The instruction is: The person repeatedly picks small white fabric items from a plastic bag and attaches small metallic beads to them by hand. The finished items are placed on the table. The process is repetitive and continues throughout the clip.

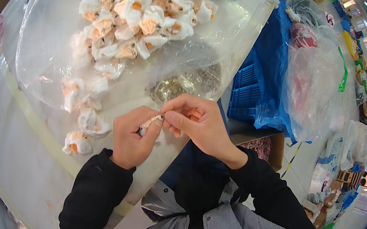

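Over our pale plastic-covered desk (25, 162), our left hand (128, 143) grips a small cream plush piece (151, 121), likely light and soft, best held mid-body, our right hand (204, 124) pinching at its end.

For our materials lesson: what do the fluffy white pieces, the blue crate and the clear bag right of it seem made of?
Fluffy white pieces: probably plush fabric, matte; surfaces look fuzzy.
Blue crate: likely moulded plastic, slightly glossy; walls look rigid and ribbed.
Clear bag: apparently thin plastic film, shiny; wrinkled and see-through.
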Action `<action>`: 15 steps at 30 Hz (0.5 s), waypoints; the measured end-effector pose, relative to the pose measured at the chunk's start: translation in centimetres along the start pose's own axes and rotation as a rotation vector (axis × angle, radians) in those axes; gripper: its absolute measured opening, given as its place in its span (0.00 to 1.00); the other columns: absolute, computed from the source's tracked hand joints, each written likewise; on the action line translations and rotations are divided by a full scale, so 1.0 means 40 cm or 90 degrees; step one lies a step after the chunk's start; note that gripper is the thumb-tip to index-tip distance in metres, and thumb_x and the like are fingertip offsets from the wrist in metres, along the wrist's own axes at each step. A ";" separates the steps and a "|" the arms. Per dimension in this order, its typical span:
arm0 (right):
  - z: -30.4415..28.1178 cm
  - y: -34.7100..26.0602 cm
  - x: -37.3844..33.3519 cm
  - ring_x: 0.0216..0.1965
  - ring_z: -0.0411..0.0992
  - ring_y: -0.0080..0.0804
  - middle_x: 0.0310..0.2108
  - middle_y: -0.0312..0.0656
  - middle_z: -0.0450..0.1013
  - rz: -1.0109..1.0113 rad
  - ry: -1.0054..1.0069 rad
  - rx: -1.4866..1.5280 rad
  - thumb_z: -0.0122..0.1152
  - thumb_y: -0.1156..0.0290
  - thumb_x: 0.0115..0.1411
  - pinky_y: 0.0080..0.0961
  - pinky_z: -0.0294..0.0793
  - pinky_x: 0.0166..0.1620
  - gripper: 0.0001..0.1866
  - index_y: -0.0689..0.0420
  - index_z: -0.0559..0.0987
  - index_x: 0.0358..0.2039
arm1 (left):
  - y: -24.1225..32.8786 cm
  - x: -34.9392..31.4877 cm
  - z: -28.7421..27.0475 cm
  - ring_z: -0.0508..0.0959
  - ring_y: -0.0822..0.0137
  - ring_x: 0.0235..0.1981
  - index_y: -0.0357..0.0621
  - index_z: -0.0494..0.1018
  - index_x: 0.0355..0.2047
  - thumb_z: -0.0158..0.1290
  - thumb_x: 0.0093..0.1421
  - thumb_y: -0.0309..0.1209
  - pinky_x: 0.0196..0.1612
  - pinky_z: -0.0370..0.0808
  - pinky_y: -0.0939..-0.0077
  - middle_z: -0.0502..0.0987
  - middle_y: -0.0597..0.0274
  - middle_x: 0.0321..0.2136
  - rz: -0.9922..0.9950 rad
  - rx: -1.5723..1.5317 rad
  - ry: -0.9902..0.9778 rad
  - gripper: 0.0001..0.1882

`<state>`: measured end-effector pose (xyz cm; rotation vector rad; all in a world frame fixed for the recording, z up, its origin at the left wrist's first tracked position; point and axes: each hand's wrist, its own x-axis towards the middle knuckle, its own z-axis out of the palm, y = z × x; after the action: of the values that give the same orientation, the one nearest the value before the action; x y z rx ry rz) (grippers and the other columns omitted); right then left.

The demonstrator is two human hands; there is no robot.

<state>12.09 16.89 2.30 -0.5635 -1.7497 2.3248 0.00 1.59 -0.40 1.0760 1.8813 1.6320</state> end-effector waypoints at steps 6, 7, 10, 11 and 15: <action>0.004 -0.016 -0.008 0.30 0.76 0.24 0.31 0.40 0.78 -0.184 0.036 -0.372 0.66 0.77 0.65 0.19 0.75 0.37 0.07 0.62 0.80 0.42 | -0.001 0.001 0.004 0.77 0.70 0.28 0.32 0.79 0.36 0.56 0.64 0.26 0.34 0.72 0.75 0.79 0.57 0.26 -0.006 0.021 -0.019 0.07; -0.001 -0.017 -0.006 0.31 0.77 0.24 0.31 0.40 0.78 -0.180 0.022 -0.381 0.67 0.76 0.65 0.20 0.75 0.37 0.06 0.62 0.81 0.41 | -0.002 0.002 0.005 0.77 0.70 0.28 0.32 0.79 0.36 0.56 0.64 0.26 0.34 0.72 0.75 0.79 0.56 0.26 -0.003 0.021 -0.019 0.07; -0.016 -0.023 0.003 0.32 0.79 0.25 0.31 0.39 0.78 -0.164 -0.019 -0.401 0.68 0.75 0.64 0.22 0.77 0.37 0.05 0.62 0.82 0.40 | -0.005 0.002 0.007 0.77 0.67 0.27 0.33 0.79 0.36 0.56 0.63 0.25 0.33 0.72 0.75 0.79 0.55 0.26 0.011 0.027 -0.022 0.06; -0.019 -0.027 0.005 0.32 0.79 0.25 0.31 0.39 0.78 -0.155 -0.033 -0.403 0.68 0.76 0.64 0.22 0.77 0.37 0.05 0.62 0.82 0.39 | -0.007 0.002 0.007 0.77 0.66 0.27 0.33 0.79 0.36 0.56 0.63 0.24 0.33 0.72 0.74 0.79 0.54 0.26 0.020 0.034 -0.023 0.06; -0.028 -0.017 0.009 0.32 0.78 0.26 0.31 0.40 0.77 -0.150 -0.059 -0.386 0.66 0.78 0.64 0.23 0.76 0.37 0.03 0.62 0.81 0.38 | -0.008 0.000 0.005 0.77 0.61 0.25 0.34 0.79 0.36 0.56 0.62 0.23 0.31 0.71 0.72 0.77 0.53 0.26 0.027 0.068 -0.043 0.05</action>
<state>12.17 18.19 2.60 -0.3027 -2.4217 1.6723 0.08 1.70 -0.76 1.2068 1.9331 1.5122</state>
